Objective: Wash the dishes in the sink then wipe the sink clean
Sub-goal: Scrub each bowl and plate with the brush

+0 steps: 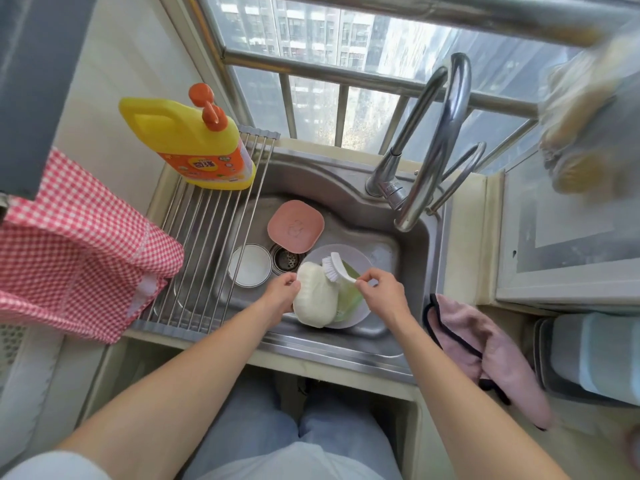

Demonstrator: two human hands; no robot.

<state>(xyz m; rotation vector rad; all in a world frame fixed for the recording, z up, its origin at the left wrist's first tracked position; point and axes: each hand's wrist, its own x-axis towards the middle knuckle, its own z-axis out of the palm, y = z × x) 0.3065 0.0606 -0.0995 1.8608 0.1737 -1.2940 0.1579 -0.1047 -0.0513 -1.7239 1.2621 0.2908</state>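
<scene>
In the steel sink my left hand grips a cream-coloured dish by its left edge and holds it tilted. My right hand pinches the handle of a white dish brush, whose bristles rest on the top of the cream dish. Under them lie a green dish and a grey plate. A pink square plate lies at the back of the basin. A small white bowl sits to the left, beside the drain.
A yellow detergent bottle stands on the roll-up rack over the sink's left side. The tap arches over the right. A pink cloth lies on the right counter. A red checked cloth hangs at the left.
</scene>
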